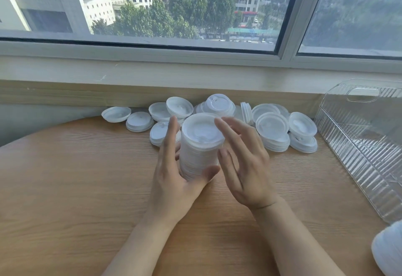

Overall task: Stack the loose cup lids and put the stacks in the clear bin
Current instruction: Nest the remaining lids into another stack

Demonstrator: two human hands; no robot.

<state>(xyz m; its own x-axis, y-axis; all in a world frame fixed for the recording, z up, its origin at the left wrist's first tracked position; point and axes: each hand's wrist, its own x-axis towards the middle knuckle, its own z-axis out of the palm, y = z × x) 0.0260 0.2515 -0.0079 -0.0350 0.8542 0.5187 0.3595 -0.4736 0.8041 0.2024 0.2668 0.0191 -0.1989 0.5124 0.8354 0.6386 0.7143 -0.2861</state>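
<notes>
White plastic lid stack [201,145] sits gripped between my left hand [174,180] fingers and thumb; right hand [243,167] spread beside it, holding nothing.

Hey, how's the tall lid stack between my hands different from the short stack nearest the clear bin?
The tall stack holds many more lids and rises far higher than the short stack. The tall stack is cupped by the left hand; the short stack lies untouched among loose lids. Both are white lids on the wooden table.
</notes>
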